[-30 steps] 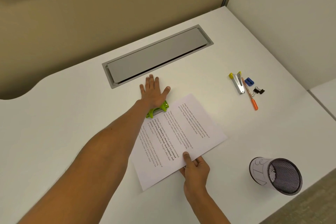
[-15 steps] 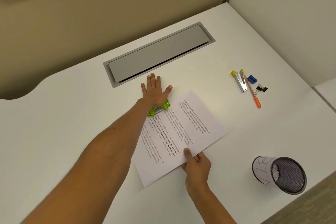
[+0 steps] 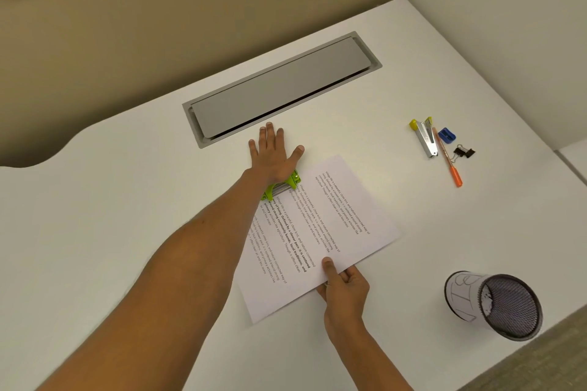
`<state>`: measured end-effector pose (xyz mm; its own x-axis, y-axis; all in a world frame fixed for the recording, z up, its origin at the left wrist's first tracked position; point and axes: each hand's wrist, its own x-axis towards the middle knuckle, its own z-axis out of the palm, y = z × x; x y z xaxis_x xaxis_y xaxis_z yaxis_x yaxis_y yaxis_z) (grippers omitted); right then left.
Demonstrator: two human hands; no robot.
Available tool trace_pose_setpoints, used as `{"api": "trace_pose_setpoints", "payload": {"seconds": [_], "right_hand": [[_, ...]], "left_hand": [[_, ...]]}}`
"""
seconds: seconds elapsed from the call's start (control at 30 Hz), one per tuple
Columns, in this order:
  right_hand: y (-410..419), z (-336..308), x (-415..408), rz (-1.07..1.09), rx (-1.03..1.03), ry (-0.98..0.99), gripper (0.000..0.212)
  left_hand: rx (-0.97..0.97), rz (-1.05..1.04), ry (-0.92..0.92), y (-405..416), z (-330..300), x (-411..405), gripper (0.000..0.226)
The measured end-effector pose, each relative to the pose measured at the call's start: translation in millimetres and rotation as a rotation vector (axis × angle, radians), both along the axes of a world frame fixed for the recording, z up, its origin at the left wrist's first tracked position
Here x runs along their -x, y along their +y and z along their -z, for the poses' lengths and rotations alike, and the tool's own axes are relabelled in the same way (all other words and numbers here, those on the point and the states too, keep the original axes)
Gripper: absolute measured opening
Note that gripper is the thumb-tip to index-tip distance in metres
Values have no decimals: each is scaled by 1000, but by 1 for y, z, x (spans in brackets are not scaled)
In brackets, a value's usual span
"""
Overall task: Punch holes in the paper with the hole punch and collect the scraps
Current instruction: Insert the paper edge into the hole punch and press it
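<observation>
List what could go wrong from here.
1. The left hand hides most of the punch, so the paper may sit skewed and the holes land crooked.
2. The right hand pinches only one edge; the sheet could slip.
3. The cup is far off; scraps may scatter.

Green hole punch (image 3: 281,187), centre frame: mostly covered by the left hand (image 3: 273,155), palm flat on top; only its near edge and a metal strip show. Whether the paper (image 3: 317,232) sits in its slot cannot be told; the sheet's upper-left edge is hidden under the forearm. Right hand (image 3: 344,287), lower centre: thumb on top of the sheet, fingers tucked beneath, so that grip is only partly seen. Print on the page too small to read. Mesh cup (image 3: 495,306), lower right: wrapped in paper with scrawled marks, illegible; contents unclear. Both forearms cut off by the bottom edge. Bench (image 3: 95,232) cut off left and bottom.
</observation>
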<state>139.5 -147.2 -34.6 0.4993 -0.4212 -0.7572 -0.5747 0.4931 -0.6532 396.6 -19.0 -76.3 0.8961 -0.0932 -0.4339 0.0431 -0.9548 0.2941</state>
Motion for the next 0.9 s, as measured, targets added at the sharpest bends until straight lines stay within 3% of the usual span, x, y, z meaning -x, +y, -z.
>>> {"api": "trace_pose_setpoints", "payload": {"seconds": [0.63, 0.9], "right_hand": [[-3, 10, 2, 29, -104, -42, 22], [-4, 4, 1, 24, -125, -44, 20]], "left_hand": [[-97, 38, -345, 0, 18, 1, 80], [-52, 49, -259, -2, -2, 6, 80]]}}
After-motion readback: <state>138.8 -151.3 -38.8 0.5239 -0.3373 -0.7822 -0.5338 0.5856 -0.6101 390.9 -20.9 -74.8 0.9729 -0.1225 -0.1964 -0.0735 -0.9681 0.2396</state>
